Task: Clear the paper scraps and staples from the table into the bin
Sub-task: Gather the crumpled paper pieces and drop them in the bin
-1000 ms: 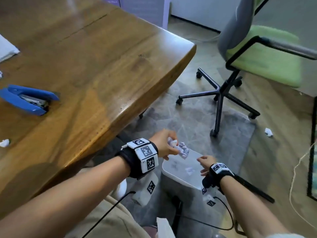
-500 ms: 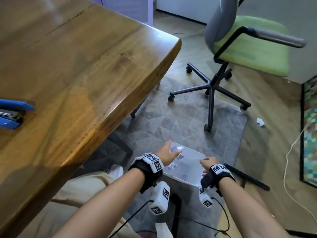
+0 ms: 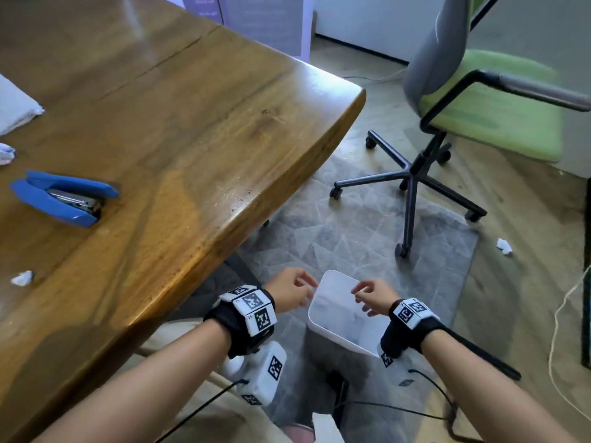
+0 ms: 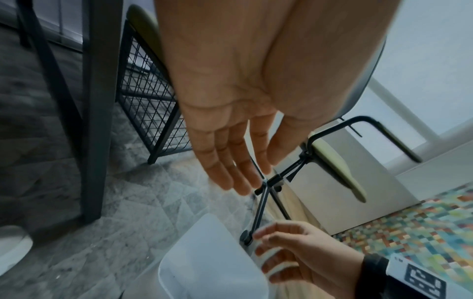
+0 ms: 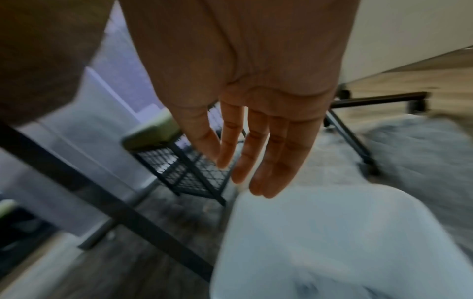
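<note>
With both our left hand (image 3: 289, 294) and right hand (image 3: 372, 297) loose-fingered and seemingly empty over the bin (image 3: 332, 282), we should pinch the featherlight crumpled scrap (image 3: 22, 278) gently.

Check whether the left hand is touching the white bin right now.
Apart. In the left wrist view the left hand hangs open with rug visible between its fingertips and the white bin; the head view puts it just left of the rim.

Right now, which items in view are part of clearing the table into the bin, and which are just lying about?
Part of the job:
- white bin
- paper scrap near the table's front edge
- crumpled scrap at the left edge
- wooden table

Lying about:
- blue stapler
- green office chair
- scrap on the floor
- grey rug
</note>
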Demonstrator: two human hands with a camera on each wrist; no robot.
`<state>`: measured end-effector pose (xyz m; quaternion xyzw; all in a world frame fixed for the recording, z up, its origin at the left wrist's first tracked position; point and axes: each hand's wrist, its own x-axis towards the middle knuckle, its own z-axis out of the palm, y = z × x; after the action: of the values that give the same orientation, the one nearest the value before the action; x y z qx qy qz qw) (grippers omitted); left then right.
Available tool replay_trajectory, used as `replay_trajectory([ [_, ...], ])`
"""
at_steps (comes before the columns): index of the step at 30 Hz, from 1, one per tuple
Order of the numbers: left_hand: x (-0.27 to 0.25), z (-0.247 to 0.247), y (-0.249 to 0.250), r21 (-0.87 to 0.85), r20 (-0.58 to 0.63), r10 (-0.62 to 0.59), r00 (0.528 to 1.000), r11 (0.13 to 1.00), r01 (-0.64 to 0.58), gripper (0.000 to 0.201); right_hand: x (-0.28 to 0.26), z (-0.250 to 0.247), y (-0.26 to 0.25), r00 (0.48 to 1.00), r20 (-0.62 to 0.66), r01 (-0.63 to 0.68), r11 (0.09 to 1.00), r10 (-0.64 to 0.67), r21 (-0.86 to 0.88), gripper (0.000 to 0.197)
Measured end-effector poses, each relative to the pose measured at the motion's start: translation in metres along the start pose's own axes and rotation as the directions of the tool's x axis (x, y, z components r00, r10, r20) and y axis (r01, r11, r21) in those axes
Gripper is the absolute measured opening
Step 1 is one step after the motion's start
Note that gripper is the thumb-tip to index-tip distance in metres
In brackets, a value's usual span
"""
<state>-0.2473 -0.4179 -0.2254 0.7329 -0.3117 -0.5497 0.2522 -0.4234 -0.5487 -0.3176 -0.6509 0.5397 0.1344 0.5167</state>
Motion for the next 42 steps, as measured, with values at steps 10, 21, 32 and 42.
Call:
replay_trajectory([
  [10, -0.140, -0.066, 0.033, -0.049, -0.096, 0.325, 0.941, 0.943, -0.330, 0.008, -0.126, -0.028, -0.184, 0.670, 0.105, 0.742, 0.663, -0.734, -0.098, 0.002],
  [21, -0.323, -0.198, -0.052, 0.204, -0.558, 0.312, 0.769, 0.950, -0.237, 0.005, -0.229, 0.070, -0.344, 0.364, 0.476, 0.914, 0.207, -0.801, -0.350, 0.003],
  [32, -0.410, -0.320, -0.172, 0.079, -0.916, -0.044, 0.398, 0.954, 0.287, 0.018, -0.202, 0.188, -0.485, 0.459, 0.409, 0.695, 0.032, -0.789, -0.718, 0.029],
  [42, -0.415, -0.349, -0.214, -0.068, -0.844, -0.315, 0.433, 0.865, 0.497, 0.122, -0.157, 0.231, -0.535, 0.659, 0.295, 0.506, 0.117, -0.692, -0.855, 0.061],
])
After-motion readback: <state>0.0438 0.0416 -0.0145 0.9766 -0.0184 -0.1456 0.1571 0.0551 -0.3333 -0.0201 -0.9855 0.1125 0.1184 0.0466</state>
